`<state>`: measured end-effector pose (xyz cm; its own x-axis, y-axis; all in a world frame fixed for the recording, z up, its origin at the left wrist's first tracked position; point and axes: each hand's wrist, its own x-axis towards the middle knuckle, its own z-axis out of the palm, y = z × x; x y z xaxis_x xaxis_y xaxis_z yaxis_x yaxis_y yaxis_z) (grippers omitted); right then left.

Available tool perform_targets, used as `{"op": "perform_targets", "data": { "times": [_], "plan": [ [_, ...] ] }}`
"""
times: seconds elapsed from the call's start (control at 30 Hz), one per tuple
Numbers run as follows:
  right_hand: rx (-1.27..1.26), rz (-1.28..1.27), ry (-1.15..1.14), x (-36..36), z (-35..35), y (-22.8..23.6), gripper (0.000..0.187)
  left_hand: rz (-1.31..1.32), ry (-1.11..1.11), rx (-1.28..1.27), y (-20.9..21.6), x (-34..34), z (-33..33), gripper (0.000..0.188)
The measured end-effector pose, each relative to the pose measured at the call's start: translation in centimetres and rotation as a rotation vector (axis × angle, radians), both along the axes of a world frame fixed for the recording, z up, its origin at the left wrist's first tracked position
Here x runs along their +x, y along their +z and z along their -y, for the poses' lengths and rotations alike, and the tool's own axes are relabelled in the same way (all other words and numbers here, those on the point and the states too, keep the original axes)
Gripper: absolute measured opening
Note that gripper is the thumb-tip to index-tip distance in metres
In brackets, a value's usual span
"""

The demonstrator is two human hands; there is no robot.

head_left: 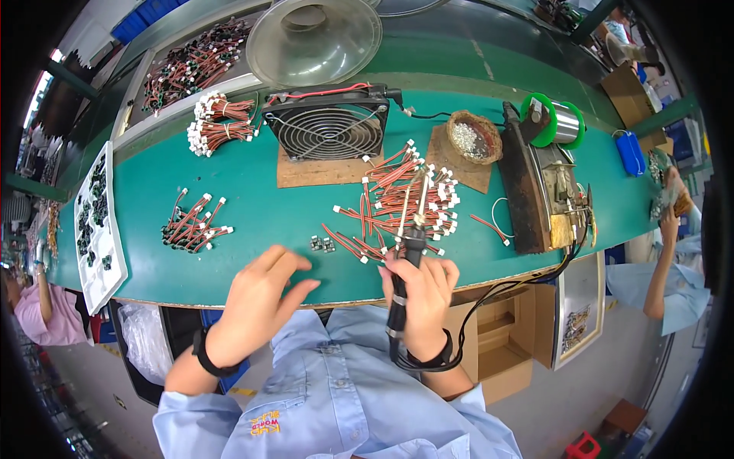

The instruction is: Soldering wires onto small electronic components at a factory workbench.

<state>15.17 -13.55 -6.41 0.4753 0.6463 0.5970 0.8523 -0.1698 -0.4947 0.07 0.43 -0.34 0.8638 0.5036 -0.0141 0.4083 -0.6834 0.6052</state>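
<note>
My right hand (pixel 430 294) is closed round the dark handle of a soldering iron (pixel 414 246), its metal tip pointing away from me over a spread of red-and-black wire leads (pixel 394 200) with white connectors. The iron's cable loops down past my right wrist. Left of it, my left hand (pixel 256 297) hovers at the table's near edge, thumb and fingers apart, with nothing visible between them. Just beyond those fingers lie several small dark square parts (pixel 322 243) on the green mat. A smaller cluster of wire leads (pixel 196 226) with dark ends lies farther left.
A black fan (pixel 329 131) stands at the back beneath a metal funnel (pixel 313 42). To the right are a round bowl (pixel 493 145), a soldering stand (pixel 562 191) and a solder spool (pixel 564 122). A white tray (pixel 115 260) of parts sits left. Co-workers are at both sides.
</note>
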Motion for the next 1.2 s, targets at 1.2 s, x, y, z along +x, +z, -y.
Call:
{"op": "perform_targets", "data": {
  "times": [1.2],
  "plan": [
    [0.150,-0.278,0.416,-0.1,1.5,2.5,0.022,0.309,-0.012,-0.332,-0.6,0.9,4.0,0.009]
  ]
}}
